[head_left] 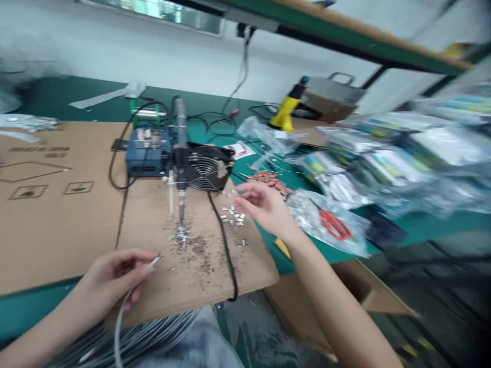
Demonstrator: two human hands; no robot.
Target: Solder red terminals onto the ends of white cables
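Note:
My left hand [118, 278] is closed in a pinch around a grey cable [119, 324] near its stripped end, over the front of the cardboard. The cable runs down toward a bundle of similar cables [153, 337] over my lap. My right hand [270, 207] hovers at the right edge of the cardboard, thumb and fingers slightly apart, and nothing shows between them. Beside its fingertips lie several small metal connectors [232, 215]. A soldering iron [181, 168] stands upright with its tip pointing down at a heap of solder bits [182, 235].
Behind the iron are a blue soldering station [149, 153] and a black fan [207, 171]. A black cord [226, 250] crosses the cardboard. Rightward lie red-handled scissors [335, 225] on a plastic bag, reddish parts [268, 180], a yellow heat gun [286, 110] and bagged goods [395, 158].

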